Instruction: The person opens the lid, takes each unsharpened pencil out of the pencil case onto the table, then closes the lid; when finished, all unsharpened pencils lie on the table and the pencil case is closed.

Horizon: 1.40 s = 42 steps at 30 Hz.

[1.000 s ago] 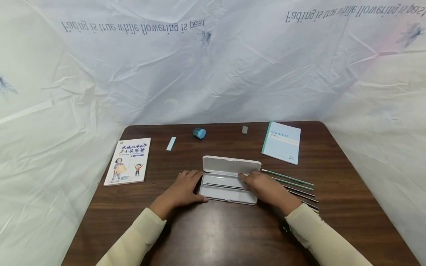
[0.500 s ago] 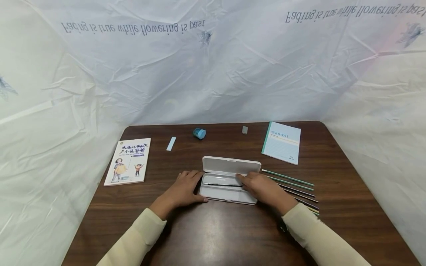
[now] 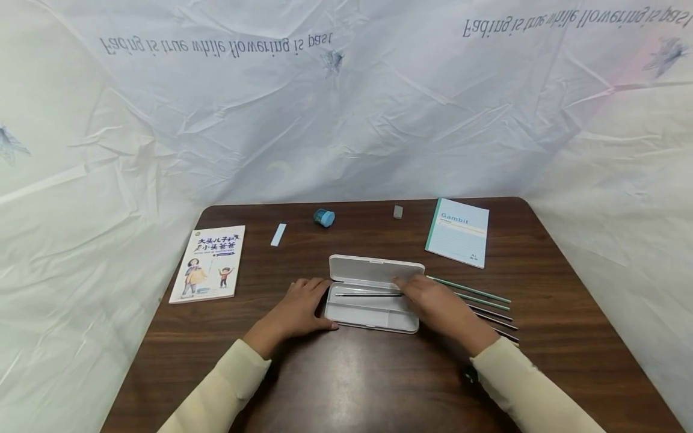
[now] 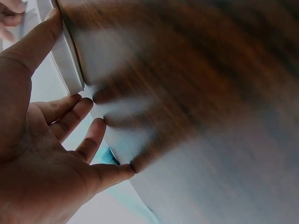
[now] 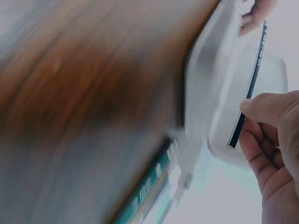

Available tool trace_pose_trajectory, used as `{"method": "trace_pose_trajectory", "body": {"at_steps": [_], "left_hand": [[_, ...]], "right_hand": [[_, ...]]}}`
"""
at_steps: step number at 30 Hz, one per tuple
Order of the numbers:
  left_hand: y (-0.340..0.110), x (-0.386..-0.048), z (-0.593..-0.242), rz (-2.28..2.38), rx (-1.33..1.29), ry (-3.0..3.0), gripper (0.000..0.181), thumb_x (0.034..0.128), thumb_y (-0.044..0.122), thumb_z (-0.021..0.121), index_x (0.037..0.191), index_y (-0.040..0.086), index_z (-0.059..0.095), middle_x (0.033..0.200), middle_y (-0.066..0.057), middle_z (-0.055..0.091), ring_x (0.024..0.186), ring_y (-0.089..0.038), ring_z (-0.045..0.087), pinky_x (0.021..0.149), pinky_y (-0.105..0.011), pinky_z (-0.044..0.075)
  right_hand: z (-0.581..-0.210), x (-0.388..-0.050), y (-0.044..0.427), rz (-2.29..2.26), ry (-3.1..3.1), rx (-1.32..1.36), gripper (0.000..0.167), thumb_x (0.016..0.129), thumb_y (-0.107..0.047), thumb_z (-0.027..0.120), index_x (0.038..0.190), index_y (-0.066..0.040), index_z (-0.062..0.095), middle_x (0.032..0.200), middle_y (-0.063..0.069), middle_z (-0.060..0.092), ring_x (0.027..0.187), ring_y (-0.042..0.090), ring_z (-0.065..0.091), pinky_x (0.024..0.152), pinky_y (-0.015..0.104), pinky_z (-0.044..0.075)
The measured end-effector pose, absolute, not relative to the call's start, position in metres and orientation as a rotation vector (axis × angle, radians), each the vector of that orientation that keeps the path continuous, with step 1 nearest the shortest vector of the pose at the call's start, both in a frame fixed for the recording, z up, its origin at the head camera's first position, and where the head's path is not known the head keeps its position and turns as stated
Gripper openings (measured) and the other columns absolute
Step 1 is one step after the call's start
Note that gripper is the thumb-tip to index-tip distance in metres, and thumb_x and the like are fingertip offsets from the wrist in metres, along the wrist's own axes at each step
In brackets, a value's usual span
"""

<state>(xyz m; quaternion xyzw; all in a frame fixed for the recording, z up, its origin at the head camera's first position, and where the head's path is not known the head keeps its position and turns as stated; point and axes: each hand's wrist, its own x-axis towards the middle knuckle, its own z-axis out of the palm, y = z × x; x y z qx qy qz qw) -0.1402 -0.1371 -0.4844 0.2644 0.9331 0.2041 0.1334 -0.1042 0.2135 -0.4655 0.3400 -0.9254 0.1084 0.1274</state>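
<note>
A white pencil case (image 3: 357, 314) lies with its lid raised at the table's middle. My left hand (image 3: 299, 305) rests at its left end, thumb at the front corner and the other fingers spread along the side. In the left wrist view that thumb touches the case edge (image 4: 65, 56). My right hand (image 3: 430, 304) pinches a black pencil (image 5: 252, 81) between thumb and fingers. The pencil lies over the case's rear compartment, pointing left. Right of the case, several pencils (image 3: 489, 304) lie side by side, partly hidden by my right hand and forearm.
A picture book (image 3: 208, 263) lies at the left of the dark wooden table (image 3: 346, 385). Toward the back are a pale blue strip (image 3: 278, 234), a blue pencil sharpener (image 3: 324, 217), a grey eraser (image 3: 397, 211) and a notebook (image 3: 459, 231). White sheeting (image 3: 346, 120) surrounds the table.
The pencil in my right hand has shifted back and slightly right, from near the case's divider to the rear compartment. The left hand and the case stay in place.
</note>
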Motion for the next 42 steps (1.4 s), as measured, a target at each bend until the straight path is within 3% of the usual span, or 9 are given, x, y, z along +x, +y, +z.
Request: {"method": "trace_pose_trajectory", "body": {"at_steps": [6,11,24,42], "left_hand": [[-0.137,-0.140,-0.484,0.595,0.770,2.709,0.095,0.0921,0.051,0.092,0.166,0.009,0.050,0.165,-0.018,0.056,0.153,-0.051,0.047,0.128,-0.077,0.033],[-0.137,-0.140,-0.484,0.600,0.771,2.710,0.094,0.0922,0.050,0.092,0.166,0.008,0.050,0.165,-0.018,0.056,0.152,-0.051,0.047,0.128,-0.077,0.033],[-0.137,-0.140,-0.482,0.591,0.758,2.713,0.095,0.0919,0.051,0.092,0.166,0.009,0.050,0.165,-0.017,0.056,0.152,-0.051,0.047,0.127,-0.078,0.032],[-0.135,-0.140,-0.480,0.575,0.750,2.707,0.095,0.0920,0.051,0.092,0.166,0.009,0.050,0.165,-0.017,0.056,0.153,-0.050,0.046,0.129,-0.076,0.033]], "right_hand": [[-0.454,-0.085,0.265,0.336,-2.567,0.917,0.065,0.082,0.006,0.094,0.143,0.004,0.072,0.103,0.008,0.082,0.092,0.019,0.075,0.072,0.035,0.066],[-0.457,-0.064,0.312,0.269,-2.607,0.778,0.071,0.076,0.006,0.097,0.143,0.003,0.072,0.096,0.005,0.077,0.083,0.017,0.069,0.064,0.034,0.061],[-0.469,-0.057,0.360,0.242,-2.868,0.472,0.055,0.091,0.004,0.087,0.143,0.010,0.069,0.095,0.014,0.075,0.081,0.022,0.070,0.064,0.041,0.059],[-0.471,-0.076,0.356,0.294,-3.074,0.374,0.052,0.103,-0.002,0.076,0.152,0.009,0.062,0.116,0.026,0.077,0.105,0.040,0.076,0.083,0.056,0.066]]}}
